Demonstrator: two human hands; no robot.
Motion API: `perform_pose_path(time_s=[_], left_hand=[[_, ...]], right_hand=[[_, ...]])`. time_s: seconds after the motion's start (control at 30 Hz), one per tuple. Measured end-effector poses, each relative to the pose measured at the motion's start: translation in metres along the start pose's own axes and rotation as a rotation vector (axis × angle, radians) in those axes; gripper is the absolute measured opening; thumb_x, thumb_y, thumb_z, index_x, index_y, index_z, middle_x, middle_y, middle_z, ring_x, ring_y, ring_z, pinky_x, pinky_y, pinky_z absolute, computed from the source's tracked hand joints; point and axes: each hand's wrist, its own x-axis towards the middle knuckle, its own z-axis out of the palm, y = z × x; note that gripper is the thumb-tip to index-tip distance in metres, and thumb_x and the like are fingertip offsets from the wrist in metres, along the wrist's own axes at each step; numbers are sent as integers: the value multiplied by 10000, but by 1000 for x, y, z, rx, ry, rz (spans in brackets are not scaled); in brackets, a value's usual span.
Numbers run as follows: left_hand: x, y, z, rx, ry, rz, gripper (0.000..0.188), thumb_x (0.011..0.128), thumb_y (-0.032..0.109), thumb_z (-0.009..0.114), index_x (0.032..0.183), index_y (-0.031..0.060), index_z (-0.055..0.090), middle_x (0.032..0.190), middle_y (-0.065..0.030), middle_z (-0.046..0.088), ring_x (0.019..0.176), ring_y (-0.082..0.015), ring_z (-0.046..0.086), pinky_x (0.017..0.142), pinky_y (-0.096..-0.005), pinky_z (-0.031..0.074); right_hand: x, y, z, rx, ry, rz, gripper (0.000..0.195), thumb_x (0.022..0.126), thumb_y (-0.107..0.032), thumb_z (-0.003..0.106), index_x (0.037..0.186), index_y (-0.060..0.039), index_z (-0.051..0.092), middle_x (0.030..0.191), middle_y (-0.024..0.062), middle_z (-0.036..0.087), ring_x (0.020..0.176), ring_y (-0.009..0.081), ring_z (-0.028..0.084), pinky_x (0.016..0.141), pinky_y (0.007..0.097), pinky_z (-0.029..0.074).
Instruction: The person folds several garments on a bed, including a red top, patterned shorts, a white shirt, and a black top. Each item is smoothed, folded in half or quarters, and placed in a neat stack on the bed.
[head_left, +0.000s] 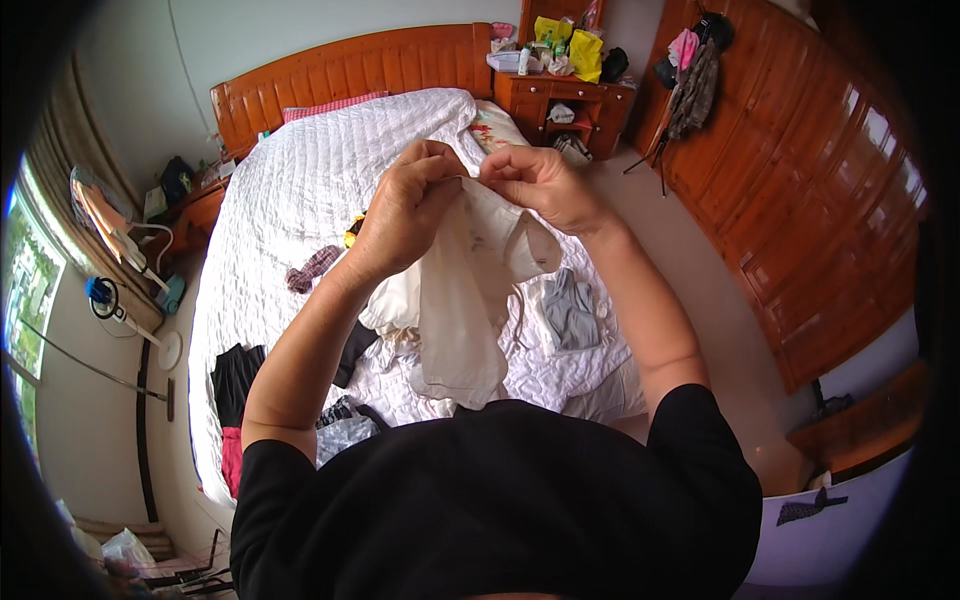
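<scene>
In front of my chest hangs a thin cream-white garment (461, 315), gathered at its top edge and falling in loose folds. My left hand (416, 202) grips that edge in a closed fist. Close beside it, my right hand (544, 187) pinches the same upper part between thumb and fingers. A strap or cord dangles from the cloth's right side. Below it, more pale clothing (394, 304) lies on the white quilted bedspread (262, 202). A folded grey garment (570, 311) rests to the right, on something white. The garment partly hides the bed beneath.
Left on the bed lie black clothing (238, 379), a red cloth (231, 457), a patterned garment (345, 435) and a plaid cloth (313, 268). A wooden headboard (360, 64) and cluttered cabinet (525, 101) stand beyond. Wooden wardrobe doors (795, 172) line the right; a fan (112, 300) stands left.
</scene>
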Motion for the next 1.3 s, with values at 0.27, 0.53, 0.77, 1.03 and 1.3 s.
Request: perform_pose_path(time_s=[0.27, 0.53, 0.77, 1.03, 1.3], left_hand=[[-14, -4, 12, 75, 24, -49, 111, 830, -1, 507, 884, -51, 589, 988, -89, 529, 924, -174, 531, 818, -261, 415], [-22, -15, 16, 79, -96, 5, 145, 851, 66, 543, 929, -52, 573, 1017, -116, 540, 942, -207, 552, 824, -284, 430], [-30, -27, 16, -107, -134, -38, 383, 869, 326, 597, 953, -48, 602, 1097, -189, 501, 964, -284, 549, 814, -345, 452], [-85, -75, 59, -3, 1, 22, 535, 672, 483, 747, 941, 28, 664, 1193, -254, 446, 1069, -411, 493, 913, -441, 412], [-169, -95, 124, 74, 147, -157, 611, 660, 487, 744, 1060, 44, 611, 1342, -231, 317, 1219, -398, 340, 1002, -513, 265]], right_hand=[[-30, -7, 16, -599, 175, -286, 160, 819, -102, 567, 805, 49, 616, 769, 121, 599, 727, 197, 581, 656, 293, 464], [-33, -2, 11, -840, 180, -302, 78, 772, 9, 636, 783, 46, 569, 796, 97, 569, 729, 178, 557, 654, 265, 447], [3, -28, -6, -890, 67, -268, 121, 758, -72, 672, 731, 20, 599, 684, 63, 557, 611, 135, 526, 565, 273, 422], [19, -57, -22, -1039, 44, -237, 154, 774, -119, 680, 747, 12, 604, 636, 25, 552, 570, 78, 476, 532, 251, 398], [23, -71, -34, -1099, 67, -128, 178, 789, -110, 662, 726, 33, 576, 622, 16, 532, 580, 63, 445, 527, 246, 372]])
